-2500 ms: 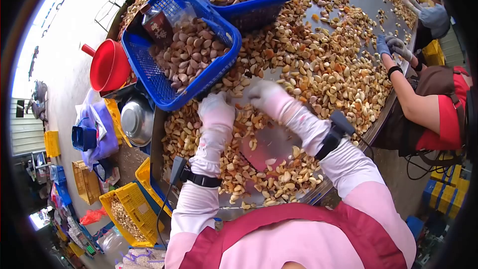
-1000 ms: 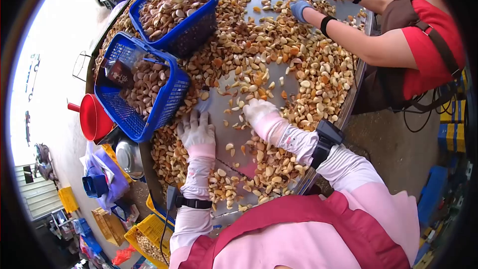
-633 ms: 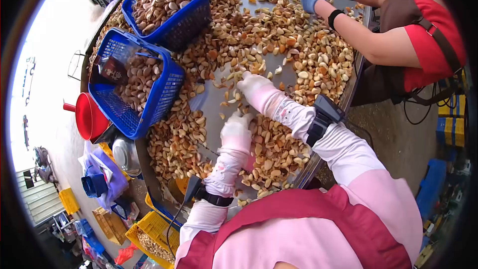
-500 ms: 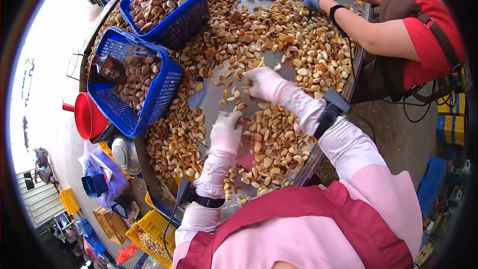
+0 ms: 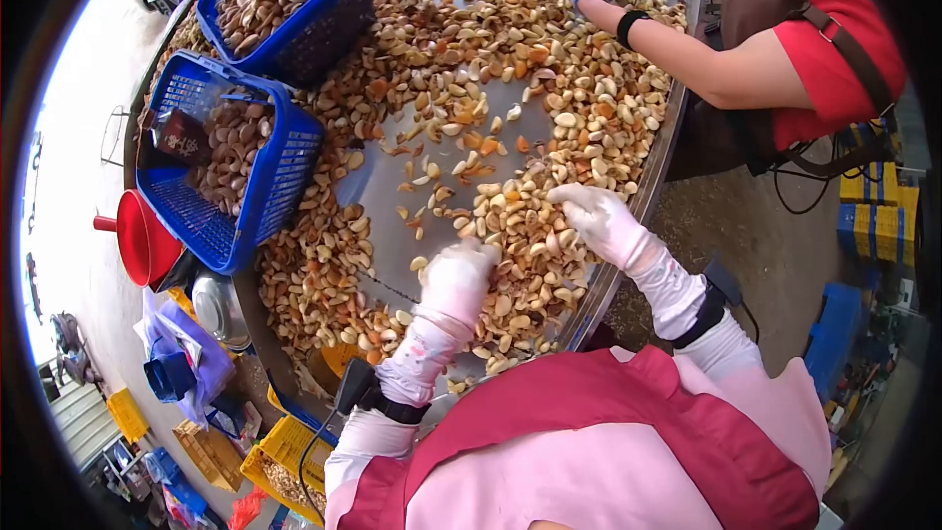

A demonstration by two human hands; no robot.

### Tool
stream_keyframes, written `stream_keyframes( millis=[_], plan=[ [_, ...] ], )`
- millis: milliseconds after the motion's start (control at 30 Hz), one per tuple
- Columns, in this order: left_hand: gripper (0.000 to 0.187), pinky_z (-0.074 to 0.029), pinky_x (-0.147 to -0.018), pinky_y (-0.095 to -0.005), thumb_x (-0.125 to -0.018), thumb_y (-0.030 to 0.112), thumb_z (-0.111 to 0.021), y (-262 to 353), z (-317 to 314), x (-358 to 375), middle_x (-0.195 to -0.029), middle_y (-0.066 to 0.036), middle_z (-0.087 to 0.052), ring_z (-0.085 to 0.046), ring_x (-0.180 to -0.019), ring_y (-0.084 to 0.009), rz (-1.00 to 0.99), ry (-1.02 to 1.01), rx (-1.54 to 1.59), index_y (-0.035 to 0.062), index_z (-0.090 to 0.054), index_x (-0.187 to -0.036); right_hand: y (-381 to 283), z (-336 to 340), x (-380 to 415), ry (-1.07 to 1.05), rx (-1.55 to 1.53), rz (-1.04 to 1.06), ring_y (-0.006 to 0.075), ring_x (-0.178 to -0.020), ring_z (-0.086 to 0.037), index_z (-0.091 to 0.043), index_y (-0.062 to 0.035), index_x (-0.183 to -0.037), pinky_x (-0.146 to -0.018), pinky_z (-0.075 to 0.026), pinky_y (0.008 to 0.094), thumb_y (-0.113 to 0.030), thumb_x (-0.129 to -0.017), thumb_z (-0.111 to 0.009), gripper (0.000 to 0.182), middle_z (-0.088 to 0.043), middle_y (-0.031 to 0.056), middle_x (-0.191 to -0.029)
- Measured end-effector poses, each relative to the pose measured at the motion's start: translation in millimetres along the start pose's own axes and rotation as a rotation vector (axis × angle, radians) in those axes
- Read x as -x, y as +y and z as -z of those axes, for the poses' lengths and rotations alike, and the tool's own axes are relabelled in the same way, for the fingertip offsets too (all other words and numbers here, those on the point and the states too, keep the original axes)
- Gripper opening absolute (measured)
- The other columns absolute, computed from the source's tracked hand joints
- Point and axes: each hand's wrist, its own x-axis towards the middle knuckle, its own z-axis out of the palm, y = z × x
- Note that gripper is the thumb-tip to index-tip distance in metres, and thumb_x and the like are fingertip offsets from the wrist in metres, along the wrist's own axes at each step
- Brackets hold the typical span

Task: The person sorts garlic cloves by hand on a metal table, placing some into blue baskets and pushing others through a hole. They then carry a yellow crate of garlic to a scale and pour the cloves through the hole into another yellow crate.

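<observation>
Both hands [image 5: 456, 275] nearer, on garlic cloves [image 5: 525, 236]

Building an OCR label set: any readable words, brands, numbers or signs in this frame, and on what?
None can be read.
Dark red packet in the nearer blue basket: pale markings on its face, too small and blurred to read.
Wrist devices on the left hand and right hand arms: no visible lettering.
Red funnel, crates and table rim: no text shows.
</observation>
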Motion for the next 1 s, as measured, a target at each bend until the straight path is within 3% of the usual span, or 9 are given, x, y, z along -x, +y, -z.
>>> stream_keyframes(
  millis=[100, 267, 400, 467, 600, 733, 800, 867, 1000],
  plan=[
    [0.010, -0.054, -0.070, -0.0447, -0.081, 0.008, -0.066, -9, 3, -1, -0.090, -0.010, -0.065, -0.066, -0.081, -0.0352, 0.181, 0.260, 0.223, 0.0115, -0.063, -0.091, -27, -16, 22, 0.060, 0.988, 0.031, 0.0283, -0.084, -0.069, -0.065, -0.0097, -0.106, -0.079, -0.054, 0.0418, -0.030, -0.088, -0.073, 0.028, -0.071, 0.0087, -0.095],
    [0.013, -0.054, -0.070, -0.0413, -0.081, 0.005, -0.070, -7, -11, -8, -0.087, -0.009, -0.065, -0.067, -0.077, -0.0306, 0.237, 0.342, 0.314, 0.0097, -0.063, -0.091, 3, -28, 16, 0.158, 0.998, 0.238, 0.0245, -0.078, -0.068, -0.062, -0.0096, -0.095, -0.070, -0.055, 0.0391, -0.027, -0.086, -0.074, 0.023, -0.062, 0.0081, -0.081],
    [0.029, -0.055, -0.074, -0.0282, -0.078, -0.001, -0.080, 10, -19, -12, -0.098, -0.005, -0.065, -0.062, -0.078, -0.0136, 0.164, 0.448, 0.925, 0.0025, -0.065, -0.102, 1, -10, 18, 0.120, 0.279, 0.246, 0.0170, -0.073, -0.064, -0.065, -0.0083, -0.109, -0.067, -0.054, 0.0342, -0.026, -0.095, -0.062, 0.023, -0.064, 0.0042, -0.085],
    [0.039, -0.055, -0.076, -0.0291, -0.079, -0.004, -0.079, 70, 23, -20, -0.114, -0.009, -0.060, -0.062, -0.090, -0.0147, -0.219, 0.479, 0.616, 0.0019, -0.063, -0.115, -16, -18, 24, -0.220, -0.893, -0.256, 0.0134, -0.073, -0.062, -0.065, -0.0086, -0.113, -0.063, -0.053, 0.0318, -0.029, -0.097, -0.060, 0.026, -0.066, 0.0004, -0.091],
    [0.037, -0.052, -0.085, -0.0369, -0.084, 0.004, -0.075, 76, -8, -43, -0.110, -0.010, -0.061, -0.063, -0.097, -0.0224, 0.079, 0.892, 0.921, 0.0030, -0.059, -0.117, -41, 3, 17, -0.013, -0.506, -0.039, 0.0065, -0.066, -0.058, -0.066, -0.0081, -0.096, -0.057, -0.048, 0.0223, -0.029, -0.100, -0.059, 0.022, -0.061, -0.0018, -0.078],
    [0.044, -0.029, -0.109, -0.0621, -0.090, 0.044, -0.067, 74, -6, -20, -0.127, -0.008, -0.059, -0.047, -0.127, -0.0303, -0.392, 0.111, -0.047, 0.0146, -0.061, -0.122, 5, 45, -28, 0.477, 1.245, -0.096, 0.0290, -0.070, -0.067, -0.062, -0.0040, -0.107, -0.063, -0.057, 0.0406, -0.027, -0.103, -0.049, 0.026, -0.067, 0.0132, -0.085],
    [0.054, -0.024, -0.113, -0.0656, -0.089, 0.052, -0.065, 41, -7, -2, -0.161, -0.007, -0.036, -0.028, -0.147, -0.0374, -0.296, 0.065, -0.179, 0.0277, -0.058, -0.137, -16, 15, 1, 0.238, 0.843, -0.275, 0.0363, -0.075, -0.068, -0.059, -0.0048, -0.111, -0.068, -0.057, 0.0473, -0.021, -0.102, -0.048, 0.022, -0.067, 0.0195, -0.085],
    [0.062, -0.018, -0.118, -0.0626, -0.089, 0.053, -0.065, 4, 0, 18, -0.168, -0.007, -0.022, -0.019, -0.152, -0.0395, 0.015, 0.015, -0.298, 0.0335, -0.052, -0.145, -5, 5, 20, -0.106, 1.147, 0.020, 0.0341, -0.082, -0.069, -0.064, -0.0039, -0.112, -0.076, -0.057, 0.0465, -0.026, -0.097, -0.056, 0.028, -0.068, 0.0176, -0.092],
    [0.054, -0.044, -0.099, -0.0571, -0.084, 0.044, -0.072, 8, 67, 12, -0.156, -0.007, -0.040, -0.048, -0.132, -0.0377, 0.704, -0.283, -0.409, 0.0269, -0.059, -0.134, -12, 25, 7, -0.067, 0.757, 0.122, 0.0306, -0.095, -0.066, -0.073, -0.0113, -0.109, -0.082, -0.054, 0.0420, -0.023, -0.091, -0.066, 0.023, -0.066, 0.0114, -0.098]
  ],
)
